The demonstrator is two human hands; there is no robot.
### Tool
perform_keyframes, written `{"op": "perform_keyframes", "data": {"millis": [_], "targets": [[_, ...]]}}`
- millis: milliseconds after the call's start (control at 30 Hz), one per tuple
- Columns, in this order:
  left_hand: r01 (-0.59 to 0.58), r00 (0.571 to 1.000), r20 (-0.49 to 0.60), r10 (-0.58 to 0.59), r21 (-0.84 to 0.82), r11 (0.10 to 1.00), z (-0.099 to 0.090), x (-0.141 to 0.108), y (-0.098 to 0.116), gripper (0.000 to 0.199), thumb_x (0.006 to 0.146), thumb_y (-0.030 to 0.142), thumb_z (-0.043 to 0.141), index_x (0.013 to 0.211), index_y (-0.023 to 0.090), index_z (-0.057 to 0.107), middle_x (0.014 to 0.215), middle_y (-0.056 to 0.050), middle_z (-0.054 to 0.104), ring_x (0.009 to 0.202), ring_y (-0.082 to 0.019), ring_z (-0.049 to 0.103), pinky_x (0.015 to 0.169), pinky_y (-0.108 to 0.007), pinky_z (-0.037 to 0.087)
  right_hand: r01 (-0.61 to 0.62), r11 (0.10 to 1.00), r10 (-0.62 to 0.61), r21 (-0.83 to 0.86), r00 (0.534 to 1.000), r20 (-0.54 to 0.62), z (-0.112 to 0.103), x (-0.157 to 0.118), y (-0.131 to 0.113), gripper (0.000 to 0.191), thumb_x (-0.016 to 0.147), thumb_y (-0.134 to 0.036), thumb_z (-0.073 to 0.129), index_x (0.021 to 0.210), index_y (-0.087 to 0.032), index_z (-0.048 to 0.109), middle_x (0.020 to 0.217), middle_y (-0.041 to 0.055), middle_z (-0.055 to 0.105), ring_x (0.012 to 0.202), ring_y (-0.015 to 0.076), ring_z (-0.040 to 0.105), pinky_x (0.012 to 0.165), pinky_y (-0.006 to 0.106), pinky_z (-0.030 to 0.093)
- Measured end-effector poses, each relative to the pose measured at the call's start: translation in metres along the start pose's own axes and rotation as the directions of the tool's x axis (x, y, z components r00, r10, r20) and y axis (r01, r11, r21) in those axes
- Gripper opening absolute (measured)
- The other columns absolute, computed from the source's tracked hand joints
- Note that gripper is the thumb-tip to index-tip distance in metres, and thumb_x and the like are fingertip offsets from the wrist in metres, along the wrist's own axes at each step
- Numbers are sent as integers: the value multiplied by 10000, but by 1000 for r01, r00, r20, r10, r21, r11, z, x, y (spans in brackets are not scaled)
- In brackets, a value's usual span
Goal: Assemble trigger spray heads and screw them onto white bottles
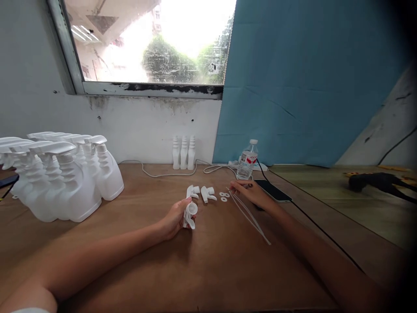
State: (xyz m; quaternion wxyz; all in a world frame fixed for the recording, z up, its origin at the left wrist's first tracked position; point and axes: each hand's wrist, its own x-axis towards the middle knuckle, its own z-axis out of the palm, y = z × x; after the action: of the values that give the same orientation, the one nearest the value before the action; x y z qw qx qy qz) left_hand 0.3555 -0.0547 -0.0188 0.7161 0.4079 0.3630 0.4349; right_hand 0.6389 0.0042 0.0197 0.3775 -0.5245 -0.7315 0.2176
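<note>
My left hand (pixel 177 217) is closed round a white spray head (pixel 191 213), its round collar opening facing up toward me. Just behind it on the brown table lie two more white spray heads, one (pixel 193 191) partly behind the held one and another (pixel 207 194) to its right. Several small white ring washers (pixel 224 199) lie right of these. Over the upper ends of some thin translucent tubes (pixel 249 215), my right hand (pixel 244 189) has its fingers pinched together; which tube the fingertips grip is too small to make out.
White spray bottles (pixel 71 187) stand grouped at the left. Three small white bottles (pixel 184 153) stand by the wall. A water bottle (pixel 247 161), a phone (pixel 273 190) with a black cable, and a white cord (pixel 156 175) lie toward the back.
</note>
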Motion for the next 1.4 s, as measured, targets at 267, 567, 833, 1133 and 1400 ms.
{"op": "perform_keyframes", "data": {"millis": [267,567,833,1133,1400], "targets": [[-8,1000,17,8,6,1000,-2,2,-1,423,723,558,638,793,167,492,603,5,551,486,-101,513,421,-193,400,59,998,-59,3,995,83,16,-3,2,480,831,-568,503,727,-137,687,810,98,705,816,232,631,752,315,463],[-7,1000,12,7,11,1000,-2,0,0,416,735,549,629,800,168,476,603,6,551,491,-102,521,412,-190,410,1,999,0,39,1000,-24,14,-1,1,460,807,-560,522,689,-145,682,745,82,697,737,213,631,673,291,473],[1,1000,10,-1,-6,1000,-1,2,0,349,786,496,598,806,172,469,605,8,547,482,-101,525,403,-188,416,-33,998,36,55,998,-58,14,6,21,444,786,-548,532,623,-158,669,665,75,682,659,200,623,621,285,480],[2,1000,8,-2,-10,1000,-4,5,-3,334,803,488,590,820,171,483,621,10,547,490,-100,532,424,-195,431,-43,992,52,122,996,-72,10,5,14,459,796,-564,534,618,-161,663,660,77,688,642,200,634,634,301,497],[-5,1000,19,5,3,1000,-3,4,-2,325,811,483,580,808,170,491,606,4,549,475,-100,516,418,-194,417,-47,986,45,157,999,16,17,2,11,449,796,-544,550,615,-150,667,616,69,671,609,176,619,625,279,487]]}}
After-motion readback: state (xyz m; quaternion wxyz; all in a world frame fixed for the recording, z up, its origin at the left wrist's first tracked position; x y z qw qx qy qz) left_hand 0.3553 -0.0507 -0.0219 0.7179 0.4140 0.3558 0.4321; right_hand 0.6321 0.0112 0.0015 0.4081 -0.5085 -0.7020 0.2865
